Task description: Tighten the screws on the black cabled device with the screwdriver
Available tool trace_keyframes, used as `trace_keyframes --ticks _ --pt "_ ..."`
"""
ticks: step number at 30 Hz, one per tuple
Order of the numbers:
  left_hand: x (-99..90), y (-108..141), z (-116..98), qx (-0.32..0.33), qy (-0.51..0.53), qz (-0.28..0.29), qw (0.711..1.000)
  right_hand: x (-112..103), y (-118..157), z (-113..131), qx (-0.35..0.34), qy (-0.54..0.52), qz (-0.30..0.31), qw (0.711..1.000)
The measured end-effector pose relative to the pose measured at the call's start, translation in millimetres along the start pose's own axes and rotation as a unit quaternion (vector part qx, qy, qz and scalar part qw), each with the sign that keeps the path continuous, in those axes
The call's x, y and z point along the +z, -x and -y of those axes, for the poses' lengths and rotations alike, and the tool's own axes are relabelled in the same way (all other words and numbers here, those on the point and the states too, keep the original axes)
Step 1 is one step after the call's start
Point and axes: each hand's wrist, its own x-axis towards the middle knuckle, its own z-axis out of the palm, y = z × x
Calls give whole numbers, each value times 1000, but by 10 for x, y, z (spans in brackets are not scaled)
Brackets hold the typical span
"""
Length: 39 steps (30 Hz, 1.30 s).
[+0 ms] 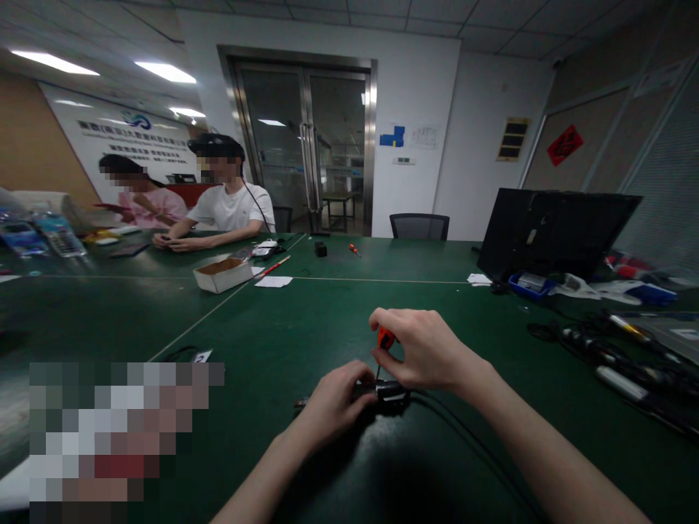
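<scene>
On the green table (245, 327) lies a black device (393, 393) with a black cable (464, 429) running off to the lower right. My left hand (341, 389) is closed around the device's left part, and a thin end sticks out beyond the fingers. Above it, my right hand (418, 346) grips the orange handle of a screwdriver (385, 338). The shaft points down and its lower end meets the device near my left fingertips. The exact contact spot is too small to make out.
A white box (223, 275), papers (274, 282), a red pencil (274, 266) and another screwdriver (354, 249) lie farther back. At right are a monitor (554, 233), a blue tray (529, 285) and dark cables (595, 342). Two people sit at far left; a blurred patch covers the lower left.
</scene>
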Motion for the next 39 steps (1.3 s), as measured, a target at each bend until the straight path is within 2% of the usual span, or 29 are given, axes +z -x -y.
trace_keyframes --ticks 5,13,20,29,32,35,39 --pt "12 -6 26 -1 -9 1 1000 64 -29 -15 26 49 -6 998" --pt "20 -2 30 11 1 -9 1000 -4 5 18 1 5 -3 1000" --pt "31 -10 48 11 -2 -15 1000 75 -37 19 29 69 -9 997" --pt "1 1 20 11 5 -8 1000 5 -3 18 17 -69 24 997" --pt "9 0 33 18 9 -8 1000 4 -10 25 18 -11 2 1000" --pt "13 -6 38 12 3 -8 1000 25 -32 30 53 50 0 997" --pt "4 -9 22 6 -4 -4 1000 40 -40 26 63 48 8 997"
